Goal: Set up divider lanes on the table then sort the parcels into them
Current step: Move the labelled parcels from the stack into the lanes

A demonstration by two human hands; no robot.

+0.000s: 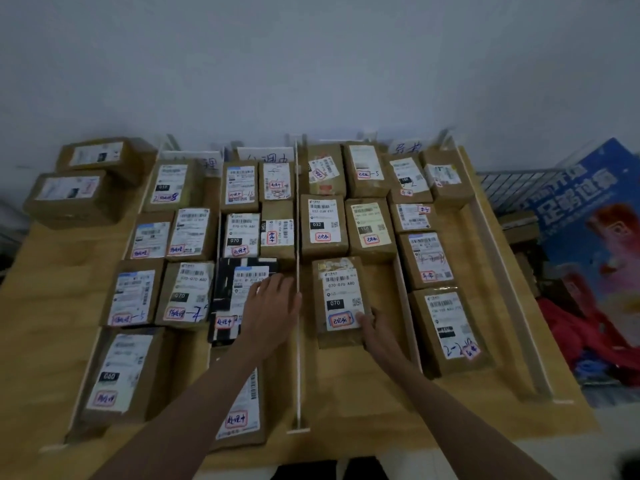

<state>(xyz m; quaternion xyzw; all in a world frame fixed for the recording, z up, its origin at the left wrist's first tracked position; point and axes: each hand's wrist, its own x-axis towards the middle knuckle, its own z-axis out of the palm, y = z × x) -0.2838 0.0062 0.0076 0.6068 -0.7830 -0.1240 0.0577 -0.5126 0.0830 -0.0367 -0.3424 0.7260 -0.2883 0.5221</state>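
Note:
Thin white dividers (298, 306) split the wooden table (52, 306) into lanes filled with several brown labelled parcels. My left hand (272, 306) lies flat with straight fingers on a black-and-white parcel (228, 289) in the second lane, next to the middle divider. My right hand (372, 327) grips the near right corner of a brown parcel (337, 299) marked 070 in the third lane, thumb on its label. A further brown parcel (242, 410) lies partly hidden under my left forearm.
Two brown parcels (72, 195) sit stacked outside the lanes at the table's far left. Paper lane signs (266, 155) stand along the back wall. A blue printed carton (588, 216) and red cloth (581, 327) lie off the right edge.

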